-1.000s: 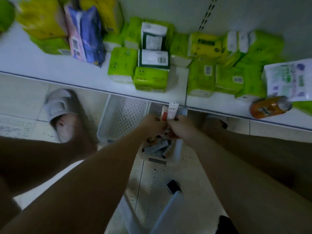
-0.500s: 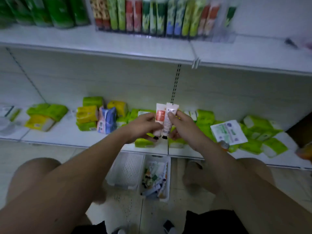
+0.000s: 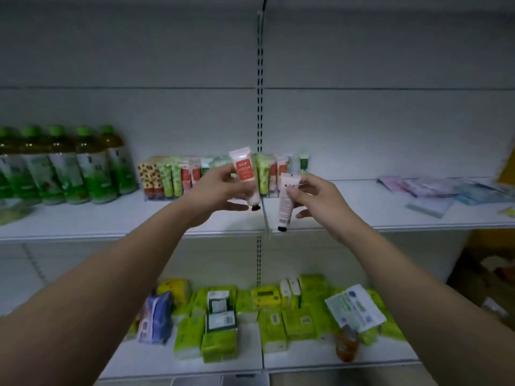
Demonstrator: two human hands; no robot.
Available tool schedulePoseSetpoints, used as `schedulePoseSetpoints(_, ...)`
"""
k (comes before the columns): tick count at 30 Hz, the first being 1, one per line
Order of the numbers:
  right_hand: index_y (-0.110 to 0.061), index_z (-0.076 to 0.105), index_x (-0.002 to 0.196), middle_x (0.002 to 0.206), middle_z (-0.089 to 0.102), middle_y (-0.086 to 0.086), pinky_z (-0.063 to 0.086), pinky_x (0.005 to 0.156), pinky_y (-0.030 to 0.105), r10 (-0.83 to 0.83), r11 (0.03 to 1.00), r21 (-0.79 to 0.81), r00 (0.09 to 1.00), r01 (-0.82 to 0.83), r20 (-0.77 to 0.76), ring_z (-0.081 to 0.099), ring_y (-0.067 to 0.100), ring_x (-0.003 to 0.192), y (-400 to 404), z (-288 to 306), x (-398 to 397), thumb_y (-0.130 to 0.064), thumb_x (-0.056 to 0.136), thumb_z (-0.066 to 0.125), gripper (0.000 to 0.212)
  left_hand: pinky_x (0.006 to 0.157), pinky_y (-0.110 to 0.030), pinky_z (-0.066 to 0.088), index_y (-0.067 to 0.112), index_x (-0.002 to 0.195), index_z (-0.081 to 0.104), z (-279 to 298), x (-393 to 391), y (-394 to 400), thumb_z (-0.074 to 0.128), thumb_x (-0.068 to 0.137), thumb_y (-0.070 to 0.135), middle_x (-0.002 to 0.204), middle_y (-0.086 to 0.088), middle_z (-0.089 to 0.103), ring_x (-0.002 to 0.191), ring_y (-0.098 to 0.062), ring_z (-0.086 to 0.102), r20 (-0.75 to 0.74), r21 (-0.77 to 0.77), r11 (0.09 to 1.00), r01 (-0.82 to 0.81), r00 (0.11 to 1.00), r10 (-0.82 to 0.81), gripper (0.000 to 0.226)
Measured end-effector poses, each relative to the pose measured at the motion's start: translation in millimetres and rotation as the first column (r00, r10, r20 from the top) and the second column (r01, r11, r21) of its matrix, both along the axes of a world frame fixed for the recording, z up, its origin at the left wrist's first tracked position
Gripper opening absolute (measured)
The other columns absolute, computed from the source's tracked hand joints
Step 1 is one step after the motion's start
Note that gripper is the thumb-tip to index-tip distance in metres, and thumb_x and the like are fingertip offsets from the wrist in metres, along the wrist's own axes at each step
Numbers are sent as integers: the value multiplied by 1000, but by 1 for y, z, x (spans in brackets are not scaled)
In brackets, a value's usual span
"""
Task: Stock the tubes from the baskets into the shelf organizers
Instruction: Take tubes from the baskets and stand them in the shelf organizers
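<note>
- White metal shelving unit with a pale back panel, and a slotted upright (image 3: pixel 259 112) running down the middle where two bays meet. Lighting is pretty dim.
- Middle shelf (image 3: pixel 348 215): a row of green-capped drink bottles (image 3: pixel 69 168) on the left, then a row of standing tubes (image 3: pixel 189 175) in mixed patterns (green, red, spotty) in what looks like a clear organizer, hard to make out its edges. One small green tube (image 3: pixel 303 163) stands alone at the right end of the row.
- Far right of that shelf, some flat pastel packets (image 3: pixel 434 190) lie in a loose pile.
- Bottom shelf (image 3: pixel 306 358) is packed with lime-green tissue packs (image 3: pixel 220 341), a purple pack (image 3: pixel 156 316), a white-and-green pouch (image 3: pixel 355 309) and an orange bottle (image 3: pixel 347 346) lying on its side.
- Left hand (image 3: pixel 214 193) grips a pink tube (image 3: pixel 246 174) with a red label, fingers curled round it, black cap pointing down, tilted a bit. It's up in the air right in front of the tube row.
- Right hand (image 3: pixel 317 199) pinches a white tube (image 3: pixel 287 201) with a barcode near its black cap, cap down too, just right of the upright above the shelf's front edge.
- The two tubes are near each other but not touching.
</note>
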State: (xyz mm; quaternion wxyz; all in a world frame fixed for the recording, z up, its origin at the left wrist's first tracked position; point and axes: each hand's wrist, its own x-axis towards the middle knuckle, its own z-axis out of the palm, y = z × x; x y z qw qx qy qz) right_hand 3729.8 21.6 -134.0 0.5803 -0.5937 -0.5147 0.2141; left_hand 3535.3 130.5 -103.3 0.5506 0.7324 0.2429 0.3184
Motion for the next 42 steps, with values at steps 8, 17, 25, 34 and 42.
schedulePoseSetpoints(8, -14, 67, 92, 92, 72, 5, 56, 67, 30, -123, 988, 54, 953, 143, -277, 67, 17, 79, 77, 9, 85, -12, 95, 62, 6, 63, -35, 59, 23, 130, 42, 21, 63, 55, 68, 80, -8, 105, -14, 63, 79, -28, 72, 64, 17, 990, -140, 988, 139, 65)
schedulePoseSetpoints(17, 4, 64, 89, 90, 70, 11, 56, 71, 27, -194, 977, 79, 978, 200, -73, 66, 18, 80, 170, 5, 127, -3, 92, 62, 8, 68, -31, 60, 10, 104, 59, 22, 127, 119, 63, 92, 9, 102, -13, 67, 86, -24, 72, -18, 210, 950, -229, 971, 238, 13)
schedulePoseSetpoints(25, -13, 68, 81, 82, 67, 1, 58, 80, 37, -170, 985, 42, 983, 167, 70, 66, 22, 86, 203, -23, 144, -8, 89, 68, 8, 59, -14, 49, 20, 95, 64, 23, 155, 148, 70, 85, 9, 89, 4, 69, 74, -3, 67, -82, 437, 866, -242, 948, 306, 16)
schedulePoseSetpoints(34, -7, 71, 90, 86, 69, 4, 56, 86, 41, -91, 995, -21, 987, 95, 129, 66, 20, 84, 211, -30, 146, -9, 88, 69, 3, 61, -17, 48, 16, 92, 67, 18, 176, 152, 71, 82, 5, 87, 2, 71, 80, -10, 68, -199, 498, 836, -231, 908, 370, 16)
schedulePoseSetpoints(42, -17, 64, 97, 91, 67, 1, 48, 70, 30, -96, 979, -184, 995, 93, -7, 59, 15, 77, 163, -28, 172, -30, 102, 46, 23, 58, -15, 41, 21, 90, 66, 17, 179, 148, 72, 81, 6, 93, 6, 64, 73, -8, 60, -345, 633, 767, -103, 849, 399, 19)
